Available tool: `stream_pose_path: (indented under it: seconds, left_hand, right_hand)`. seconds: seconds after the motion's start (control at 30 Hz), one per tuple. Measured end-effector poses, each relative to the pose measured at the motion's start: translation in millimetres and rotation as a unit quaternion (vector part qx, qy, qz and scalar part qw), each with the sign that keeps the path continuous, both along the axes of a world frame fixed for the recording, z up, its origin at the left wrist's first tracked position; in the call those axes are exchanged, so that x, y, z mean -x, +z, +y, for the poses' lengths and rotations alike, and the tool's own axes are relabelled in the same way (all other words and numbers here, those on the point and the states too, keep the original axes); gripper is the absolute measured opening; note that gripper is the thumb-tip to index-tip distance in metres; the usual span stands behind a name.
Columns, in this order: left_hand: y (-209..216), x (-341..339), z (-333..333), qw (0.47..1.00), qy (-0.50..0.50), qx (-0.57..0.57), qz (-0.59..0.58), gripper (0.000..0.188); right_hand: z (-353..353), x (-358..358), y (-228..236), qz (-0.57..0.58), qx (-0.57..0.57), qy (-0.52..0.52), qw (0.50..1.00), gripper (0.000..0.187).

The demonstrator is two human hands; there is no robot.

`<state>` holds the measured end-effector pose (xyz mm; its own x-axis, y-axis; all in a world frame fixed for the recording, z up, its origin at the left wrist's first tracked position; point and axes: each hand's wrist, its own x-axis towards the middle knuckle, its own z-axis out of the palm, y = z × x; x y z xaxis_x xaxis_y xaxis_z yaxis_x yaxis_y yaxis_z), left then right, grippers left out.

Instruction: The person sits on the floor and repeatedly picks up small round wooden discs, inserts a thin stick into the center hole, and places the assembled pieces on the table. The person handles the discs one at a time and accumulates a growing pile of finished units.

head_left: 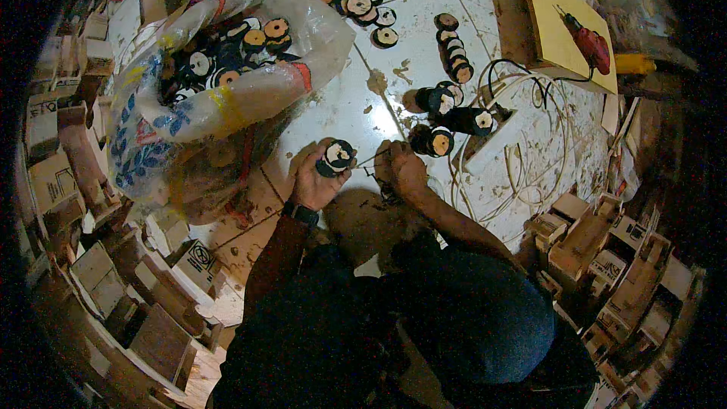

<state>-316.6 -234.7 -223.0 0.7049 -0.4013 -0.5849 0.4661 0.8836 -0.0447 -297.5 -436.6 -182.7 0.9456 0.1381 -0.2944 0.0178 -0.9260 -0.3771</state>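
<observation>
Black discs (338,156) sit in the half-curled left hand (313,183). Beside it, the right hand (407,170) has bent fingers; I can't tell what it holds. The discs look hard and light, so grip their rims.

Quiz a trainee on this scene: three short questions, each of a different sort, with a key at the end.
1. Which hand holds a round, black-edged piece?
2. True or false: the plastic bag has nothing inside it.
3. What is on the yellow board? A: a white cup. B: a red tool. C: a green bottle.

Key:
1. The left hand.
2. False: round discs show inside the plastic bag.
3. B.
</observation>
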Motion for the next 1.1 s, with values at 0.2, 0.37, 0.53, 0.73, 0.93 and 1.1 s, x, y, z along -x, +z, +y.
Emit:
stream_pose_path:
  seconds: [0.2,0.37,0.53,0.73,0.93,1.1]
  left_hand:
    - [4.5,-3.4,-1.7,0.998,-0.02,-0.051,-0.029,0.038]
    - [10.4,-2.3,-10.5,0.998,-0.022,-0.034,-0.039,0.034]
    - [13.5,-8.7,-22.7,0.994,-0.052,-0.082,-0.052,0.026]
    - [18.2,-5.8,-34.0,0.987,-0.079,-0.142,0.012,0.027]
    - [20.0,-6.6,-31.5,0.967,-0.164,-0.196,-0.005,0.03]
    - [17.0,-0.2,-31.0,0.957,-0.145,-0.239,-0.073,0.024]
  right_hand:
    - [6.4,-7.0,22.9,-0.035,-0.216,-0.042,0.975,0.017]
    - [13.0,-16.7,36.7,-0.059,-0.388,-0.073,0.917,0.024]
    - [18.3,-11.7,33.7,0.024,-0.419,-0.112,0.901,0.02]
    - [19.6,-13.0,20.2,-0.148,-0.302,-0.047,0.941,0.019]
    - [12.2,-28.7,16.8,-0.09,-0.306,-0.1,0.943,0.019]
    - [4.9,-26.9,19.3,-0.123,-0.346,-0.081,0.927,0.016]
